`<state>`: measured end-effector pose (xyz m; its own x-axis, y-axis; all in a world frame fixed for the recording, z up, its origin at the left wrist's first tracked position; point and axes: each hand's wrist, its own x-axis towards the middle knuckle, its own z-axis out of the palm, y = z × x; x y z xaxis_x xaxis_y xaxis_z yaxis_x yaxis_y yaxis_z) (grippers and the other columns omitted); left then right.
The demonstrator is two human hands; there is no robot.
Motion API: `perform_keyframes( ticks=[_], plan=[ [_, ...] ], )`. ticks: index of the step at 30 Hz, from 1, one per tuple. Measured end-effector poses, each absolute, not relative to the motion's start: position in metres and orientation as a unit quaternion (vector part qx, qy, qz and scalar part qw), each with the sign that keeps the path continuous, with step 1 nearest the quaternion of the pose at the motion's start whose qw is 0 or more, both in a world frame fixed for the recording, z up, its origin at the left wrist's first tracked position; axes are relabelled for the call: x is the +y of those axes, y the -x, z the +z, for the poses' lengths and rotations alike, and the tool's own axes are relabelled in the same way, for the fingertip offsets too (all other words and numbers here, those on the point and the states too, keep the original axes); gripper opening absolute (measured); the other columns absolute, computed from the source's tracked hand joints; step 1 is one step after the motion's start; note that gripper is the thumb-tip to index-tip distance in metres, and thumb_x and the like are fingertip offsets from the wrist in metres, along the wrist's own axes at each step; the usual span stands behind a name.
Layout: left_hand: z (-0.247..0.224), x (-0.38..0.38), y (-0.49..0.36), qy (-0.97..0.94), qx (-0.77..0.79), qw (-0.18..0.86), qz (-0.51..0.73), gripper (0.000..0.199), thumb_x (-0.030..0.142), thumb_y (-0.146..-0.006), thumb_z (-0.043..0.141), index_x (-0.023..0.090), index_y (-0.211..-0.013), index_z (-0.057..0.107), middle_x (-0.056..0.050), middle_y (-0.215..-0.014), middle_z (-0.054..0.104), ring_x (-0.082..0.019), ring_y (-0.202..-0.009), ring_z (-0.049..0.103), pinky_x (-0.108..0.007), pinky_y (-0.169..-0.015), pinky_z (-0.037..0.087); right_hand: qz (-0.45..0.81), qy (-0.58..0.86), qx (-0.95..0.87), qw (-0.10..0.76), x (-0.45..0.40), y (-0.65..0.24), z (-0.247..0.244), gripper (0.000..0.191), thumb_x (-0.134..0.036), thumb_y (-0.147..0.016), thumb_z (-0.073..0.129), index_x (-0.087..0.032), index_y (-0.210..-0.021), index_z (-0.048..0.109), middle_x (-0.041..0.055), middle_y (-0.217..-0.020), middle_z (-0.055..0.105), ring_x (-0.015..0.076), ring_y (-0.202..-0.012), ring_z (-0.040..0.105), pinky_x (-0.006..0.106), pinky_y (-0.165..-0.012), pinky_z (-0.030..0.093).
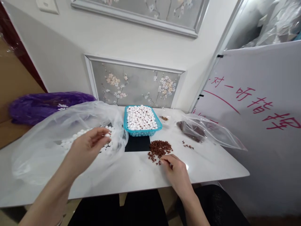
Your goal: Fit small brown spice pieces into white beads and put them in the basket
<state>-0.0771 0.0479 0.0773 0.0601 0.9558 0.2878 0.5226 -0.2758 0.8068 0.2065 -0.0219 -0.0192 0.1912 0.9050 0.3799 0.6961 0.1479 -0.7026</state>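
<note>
While the L hand [86,149] pinched a white ball [107,135] btwn thumb & fingers over the open clear bag [47,144], the R hand [177,171] was at the near edge of a pile of brown star-shaped bits [160,148], thumb & index tips together; couldn't tell if a bit was btwn them. More loose balls [77,138] lay in the bag, L side of the white table [131,172]. Blue basket [141,133], heaped w/ white balls, stood nr the wall, btwn bag & pile, w/ a blk mat [137,144] at its front. Zip bag [192,130] w/ dark brown contents lay R of the pile, a few stray bits [188,146] nearby. Purple bag [49,105] sat far L, behind the clear one.
</note>
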Motion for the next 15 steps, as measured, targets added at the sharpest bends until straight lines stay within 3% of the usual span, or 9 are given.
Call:
perform_keyframes(
  ticks=[7, 11, 15],
  plan=[
    [0.036, 0.004, 0.021, -0.592, 0.406, 0.585, 0.378, 0.02, 0.033, -0.078, 0.063, 0.019, -0.092, 0.064, -0.003, -0.083, 0.065, -0.016, -0.081, 0.061, -0.025, -0.079, 0.047, 0.113, 0.652, -0.623, 0.417, -0.017, -0.2, -0.024, 0.019, -0.017, -0.081, 0.048, -0.021, -0.078, 0.067, 0.0036, -0.077, 0.063, 0.0182, -0.067, 0.058, 0.029, -0.064, 0.043],
    [0.018, 0.0, 0.007, -0.54, 0.385, 0.653, 0.365, 0.019, 0.032, -0.078, 0.064, 0.018, -0.09, 0.066, -0.002, -0.081, 0.064, -0.013, -0.079, 0.059, -0.024, -0.078, 0.046, 0.108, 0.655, -0.619, 0.421, -0.013, -0.198, -0.024, 0.017, -0.018, -0.079, 0.05, -0.021, -0.068, 0.063, 0.0026, -0.072, 0.059, 0.0177, -0.064, 0.055, 0.029, -0.063, 0.041],
    [0.011, 0.001, 0.004, -0.476, 0.373, 0.704, 0.374, 0.017, 0.03, -0.076, 0.067, 0.017, -0.087, 0.067, -0.002, -0.08, 0.063, -0.011, -0.076, 0.057, -0.021, -0.076, 0.046, 0.106, 0.649, -0.592, 0.466, -0.013, -0.196, -0.022, 0.016, -0.026, -0.085, 0.046, -0.02, -0.076, 0.058, 0.005, -0.08, 0.059, 0.0184, -0.073, 0.056, 0.03, -0.07, 0.043]
  ],
)
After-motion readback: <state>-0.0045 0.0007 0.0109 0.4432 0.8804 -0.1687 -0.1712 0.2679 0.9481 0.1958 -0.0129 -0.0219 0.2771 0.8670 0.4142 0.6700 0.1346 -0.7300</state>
